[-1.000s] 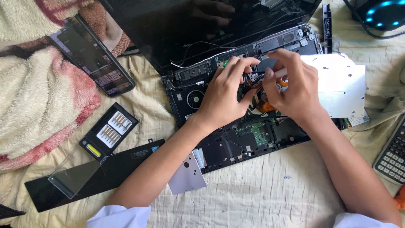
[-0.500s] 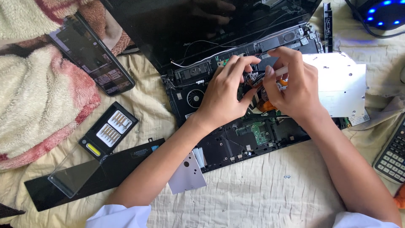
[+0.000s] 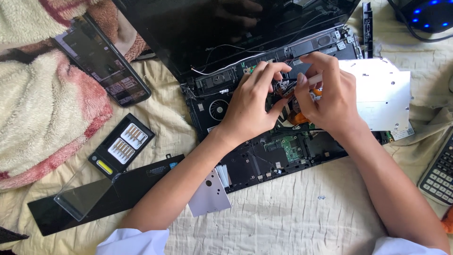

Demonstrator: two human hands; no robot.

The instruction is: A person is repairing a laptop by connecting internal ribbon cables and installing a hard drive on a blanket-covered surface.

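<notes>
- We see both hands meet over an opened laptop (image 3: 264,156), its dark chassis stripped bare on a cream bedsheet (image 3: 292,222), the circuit boards and a round fan (image 3: 218,109) exposed.
- Our left hand (image 3: 250,106) and right hand (image 3: 328,97) pinch a small metal part (image 3: 282,88) between them, fingertips drawn narrow around it; what the part is, we cannot tell.
- That part sits near the middle of the chassis, just at 3 o'clock from the fan.
- A silver drive (image 3: 382,94) lies at 3 o'clock from the right hand, touching the laptop's edge.
- At 9 o'clock from the laptop rests a black case of screwdriver bits (image 3: 121,144), its clear lid (image 3: 82,198) open.
- A phone (image 3: 101,59) lies at 10 o'clock, beside a fleecy blanket (image 3: 42,118).
- A grey plate (image 3: 209,193) lies under our left forearm, at 6 o'clock.
- A calculator (image 3: 439,172) sits at the frame's 4 o'clock edge.
</notes>
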